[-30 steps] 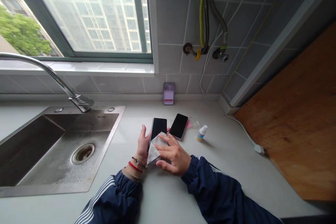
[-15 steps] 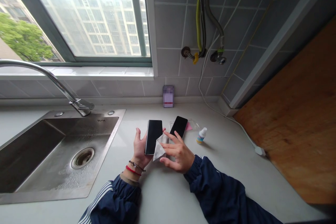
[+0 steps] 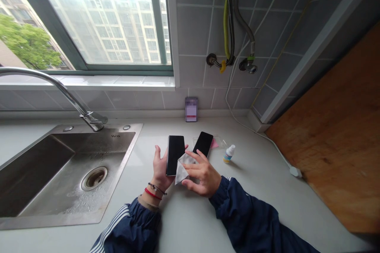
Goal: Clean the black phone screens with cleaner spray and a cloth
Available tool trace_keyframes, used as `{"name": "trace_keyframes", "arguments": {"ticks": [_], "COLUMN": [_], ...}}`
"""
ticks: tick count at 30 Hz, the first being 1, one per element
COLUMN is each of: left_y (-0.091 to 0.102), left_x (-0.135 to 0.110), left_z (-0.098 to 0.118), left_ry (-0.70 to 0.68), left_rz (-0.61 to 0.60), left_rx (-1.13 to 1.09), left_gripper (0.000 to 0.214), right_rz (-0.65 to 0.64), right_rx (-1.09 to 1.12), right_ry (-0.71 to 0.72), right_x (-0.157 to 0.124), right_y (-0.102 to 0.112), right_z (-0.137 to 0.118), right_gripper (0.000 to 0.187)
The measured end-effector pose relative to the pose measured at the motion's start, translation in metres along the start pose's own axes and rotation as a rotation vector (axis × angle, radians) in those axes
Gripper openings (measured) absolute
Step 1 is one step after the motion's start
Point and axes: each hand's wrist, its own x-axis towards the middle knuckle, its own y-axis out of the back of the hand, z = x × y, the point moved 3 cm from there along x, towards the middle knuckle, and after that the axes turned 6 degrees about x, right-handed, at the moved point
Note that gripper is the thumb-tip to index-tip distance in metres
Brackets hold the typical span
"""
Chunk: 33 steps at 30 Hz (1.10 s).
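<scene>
My left hand (image 3: 160, 170) grips a black phone (image 3: 175, 154) held screen up above the white counter (image 3: 190, 221). My right hand (image 3: 202, 174) pinches a white cloth (image 3: 181, 168) that lies against the phone's right edge. A second black phone (image 3: 203, 143) lies flat on the counter just beyond my right fingers. Both wrists come out of dark blue sleeves with white stripes, and the left wrist wears a red cord and a beaded band.
A small white dropper bottle (image 3: 228, 153) stands right of the phones, beside clear wrapping with a pink tab (image 3: 215, 142). A steel sink (image 3: 68, 174) and tap (image 3: 59, 91) fill the left. A small purple pack (image 3: 191, 108) leans on the tiles. A wooden panel (image 3: 335, 134) stands at right.
The cloth has slid off the phone's screen to its right edge, leaving the screen uncovered. The phone in my left hand has turned a little more upright.
</scene>
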Motion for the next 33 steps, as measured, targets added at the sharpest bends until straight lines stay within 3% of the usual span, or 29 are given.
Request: {"name": "trace_keyframes", "arguments": {"ticks": [7,10,15,21,28,33], "left_y": [-0.001,-0.005,-0.006,-0.003,-0.006,-0.008], "left_x": [0.002,0.001,0.001,0.002,0.002,0.002], "left_z": [-0.004,-0.005,-0.002,-0.004,-0.004,-0.001], "left_ry": [0.02,0.032,-0.064,-0.002,-0.066,-0.082], "left_rz": [-0.024,-0.045,0.002,-0.017,0.042,0.068], "left_rx": [-0.034,-0.042,-0.033,-0.046,-0.03,-0.015], "left_gripper": [0.091,0.091,0.087,0.087,0.086,0.085], "right_rz": [-0.081,-0.088,-0.05,-0.108,-0.048,-0.069], "right_rx": [-0.048,-0.08,-0.126,-0.078,-0.148,-0.123], "right_ry": [0.008,-0.012,-0.162,-0.018,-0.219,-0.126], "right_x": [0.003,0.004,0.002,0.003,0.003,0.003], "right_y": [-0.024,-0.023,-0.013,-0.02,-0.014,-0.026], "right_z": [-0.026,-0.025,-0.009,-0.026,-0.014,-0.025], "right_gripper": [0.065,0.062,0.054,0.064,0.057,0.07]}}
